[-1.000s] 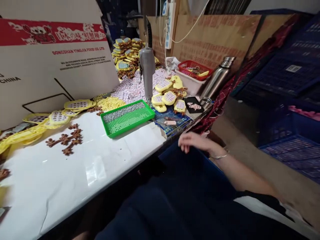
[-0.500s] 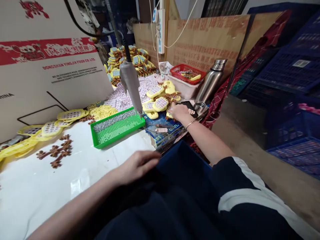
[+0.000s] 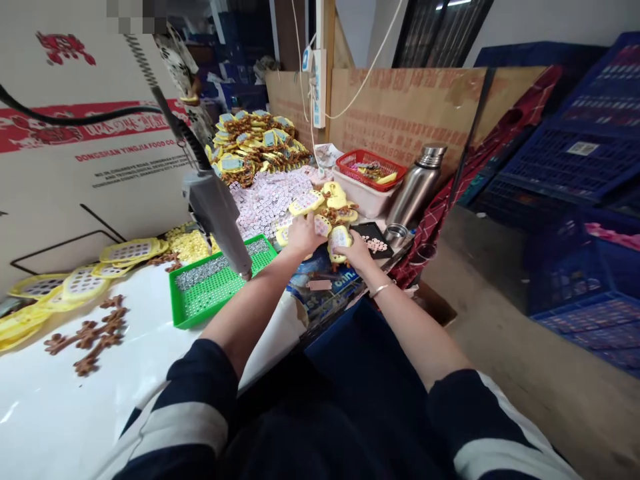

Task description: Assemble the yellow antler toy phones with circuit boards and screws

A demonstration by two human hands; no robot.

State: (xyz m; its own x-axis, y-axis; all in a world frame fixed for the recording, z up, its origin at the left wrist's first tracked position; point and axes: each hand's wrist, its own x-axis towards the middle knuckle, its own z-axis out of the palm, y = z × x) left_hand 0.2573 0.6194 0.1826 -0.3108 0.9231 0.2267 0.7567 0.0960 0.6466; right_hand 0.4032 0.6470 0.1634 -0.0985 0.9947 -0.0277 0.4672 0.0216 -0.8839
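Dim room on my remote feed; counter point(image 3: 30, 393) pale, glare streak at lower left. Blue crates point(image 3: 565, 157), right: deep shade. Dark window point(image 3: 435, 37): thin white gleam. Steel flask point(image 3: 416, 190): soft highlights. Fingers point(image 3: 313, 235): fine detail soft. Sleeves point(image 3: 175, 417): stretched, wide-angle. Upper left: pixelated patch.

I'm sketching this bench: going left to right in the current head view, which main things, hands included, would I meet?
Loose brown pieces, green tray, left hand, right hand, steel flask, crate stack.
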